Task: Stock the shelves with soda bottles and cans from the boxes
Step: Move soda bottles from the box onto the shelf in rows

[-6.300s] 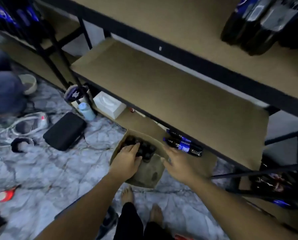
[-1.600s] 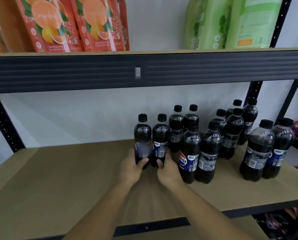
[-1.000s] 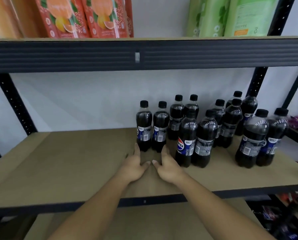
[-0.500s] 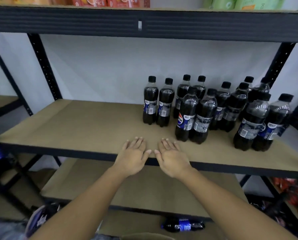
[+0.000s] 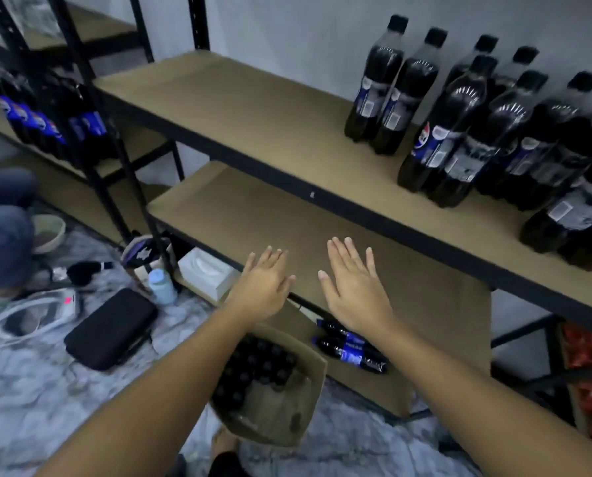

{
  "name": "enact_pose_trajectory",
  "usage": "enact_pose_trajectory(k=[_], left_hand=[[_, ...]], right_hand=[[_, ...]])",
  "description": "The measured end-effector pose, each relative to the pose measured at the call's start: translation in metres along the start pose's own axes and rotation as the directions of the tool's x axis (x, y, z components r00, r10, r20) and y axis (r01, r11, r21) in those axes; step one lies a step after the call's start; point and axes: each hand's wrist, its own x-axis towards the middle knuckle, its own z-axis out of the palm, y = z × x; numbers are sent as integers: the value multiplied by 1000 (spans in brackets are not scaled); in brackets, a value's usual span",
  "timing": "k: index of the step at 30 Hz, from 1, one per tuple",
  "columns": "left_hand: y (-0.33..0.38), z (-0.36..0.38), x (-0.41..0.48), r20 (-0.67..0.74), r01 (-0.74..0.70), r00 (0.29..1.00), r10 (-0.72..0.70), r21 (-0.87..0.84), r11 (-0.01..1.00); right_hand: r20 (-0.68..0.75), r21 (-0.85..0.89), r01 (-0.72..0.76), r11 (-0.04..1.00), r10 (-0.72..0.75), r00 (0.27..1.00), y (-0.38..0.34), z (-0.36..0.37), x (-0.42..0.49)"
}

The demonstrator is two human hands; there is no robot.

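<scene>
Okay, your left hand and right hand hold nothing: fingers straight and spread, palms down, side by side near the front edge of the middle shelf. Below your arms, the box on the floor has boxed bottles in it, caps up. Standing bottles crowd the upper shelf at right. Two lying bottles are on the bottom shelf beside the box.
</scene>
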Motion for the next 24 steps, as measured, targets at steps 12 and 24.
enact_pose_trajectory(k=[12, 24], left_hand=[[-99, 191, -122, 304, 388, 903, -304, -270, 881], [-210, 454, -73, 402, 464, 854, -331, -298, 834]], right_hand=[[491, 192, 6, 981, -101, 865, 5, 247, -42], [655, 210, -493, 844, 252, 712, 67, 533, -44]])
